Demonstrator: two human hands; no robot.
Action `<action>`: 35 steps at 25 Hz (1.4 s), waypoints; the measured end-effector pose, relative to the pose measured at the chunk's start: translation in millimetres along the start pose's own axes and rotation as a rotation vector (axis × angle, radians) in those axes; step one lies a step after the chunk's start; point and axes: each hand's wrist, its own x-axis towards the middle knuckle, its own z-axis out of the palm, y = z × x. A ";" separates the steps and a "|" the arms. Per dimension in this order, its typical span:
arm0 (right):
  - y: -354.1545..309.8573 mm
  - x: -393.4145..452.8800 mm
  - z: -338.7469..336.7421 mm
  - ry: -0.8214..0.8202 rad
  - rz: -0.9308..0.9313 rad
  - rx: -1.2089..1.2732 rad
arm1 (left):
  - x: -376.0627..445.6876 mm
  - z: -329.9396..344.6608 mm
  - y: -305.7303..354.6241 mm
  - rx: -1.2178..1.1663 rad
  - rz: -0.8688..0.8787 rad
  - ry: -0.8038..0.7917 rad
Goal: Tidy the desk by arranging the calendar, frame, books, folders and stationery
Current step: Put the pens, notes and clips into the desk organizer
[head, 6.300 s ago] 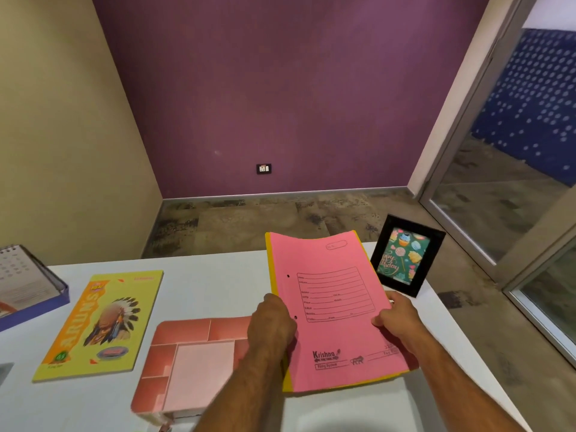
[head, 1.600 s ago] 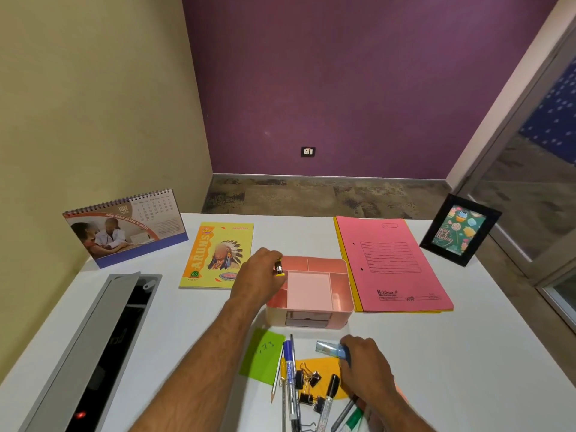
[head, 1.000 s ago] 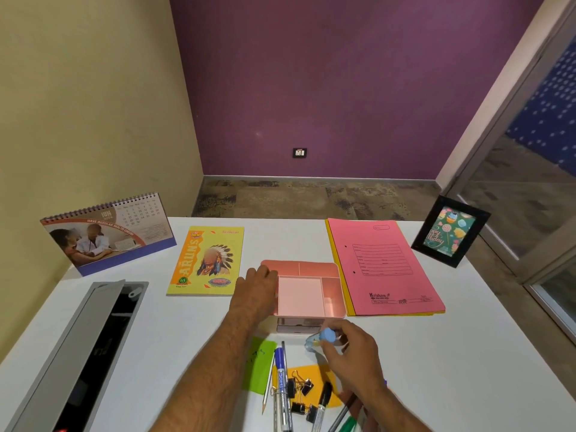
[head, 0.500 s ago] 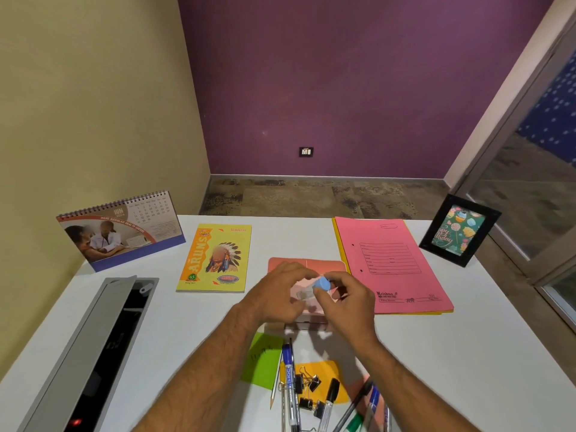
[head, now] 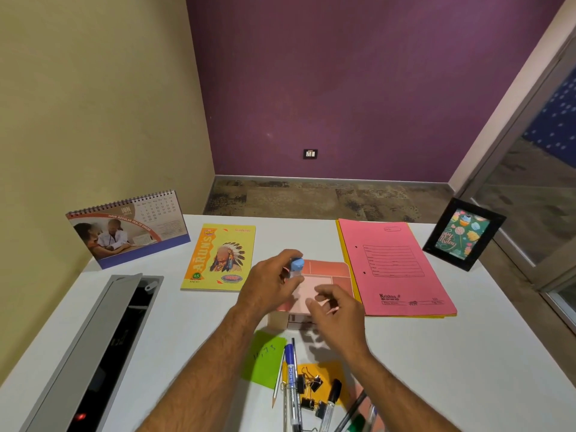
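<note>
glue stick (head: 296, 267), or smth v. like it (small clear tube w/ blue cap, can't be read for sure), is pinched upright in the left hand (head: 270, 285), right over the back-left corner of the pink organiser tray (head: 339, 271). right hand (head: 336, 307) is empty, fingers loosely spread, hovering above the tray's big middle compartment, nothing gripped.

tray is sat mid-desk, betw. the yellow book (head: 219, 257) on the left and the pink folder (head: 394, 266) on the right, folder edge just beside the tray. a yellow folder edge is showing under the pink one. calendar (head: 126, 229) is stood up at the far left, frame (head: 464, 233) propped at the far right corner, so those look sorted already imo.

step in hand, prob: tube gets dropped into one of the small back compartments. to do it well, it should be lowered straight down and let go only once the bottom is inside the walls, not tipped from above, since it's round and would roll. tray could be steadied w/ the free hand if it slides.

still loose near the front edge: green sticky note (head: 265, 357), orange one (head: 324, 375) w/ binder clips (head: 308, 391) on it, blue pen (head: 291, 388), a pencil (head: 278, 388), a black marker (head: 330, 400), plus more pens at the bottom, partly cut off. so lots left tbh. grey cable hatch (head: 103, 338) is open at the left, small stuff shouldn't be swept that way.
</note>
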 end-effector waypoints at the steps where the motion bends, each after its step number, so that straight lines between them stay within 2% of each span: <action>1: 7.6 -9.2 4.9 -0.062 0.015 -0.037 | -0.1 -1.0 -2.5 0.023 -0.040 -0.002; 6: 40.1 -49.2 33.2 -0.392 -0.028 -0.538 | -3.6 7.5 -7.8 0.123 -0.209 -0.074; 8: 44.5 -55.1 43.8 -0.479 0.005 -0.646 | -5.3 12.9 -9.2 0.123 -0.240 -0.053; 13: 43.5 -45.2 63.7 -0.536 0.138 -0.683 | -2.5 12.5 -12.4 0.172 -0.255 -0.017; 19: 47.3 -35.3 76.2 -0.578 0.152 -0.810 | -5.3 9.0 -18.9 0.157 -0.251 -0.020; 25: 49.6 -33.5 81.6 -0.590 0.182 -0.774 | -10.5 6.6 -26.4 0.159 -0.197 -0.112; 28: 52.4 -34.8 84.4 -0.519 0.218 -0.701 | -16.5 4.0 -36.9 0.147 -0.154 -0.144; 32: 53.9 -40.8 91.3 -0.392 0.277 -0.557 | -25.1 5.1 -48.8 0.223 -0.114 -0.244; 35: 52.3 -40.6 94.9 -0.339 0.345 -0.325 | -32.1 4.3 -53.9 0.188 -0.105 -0.190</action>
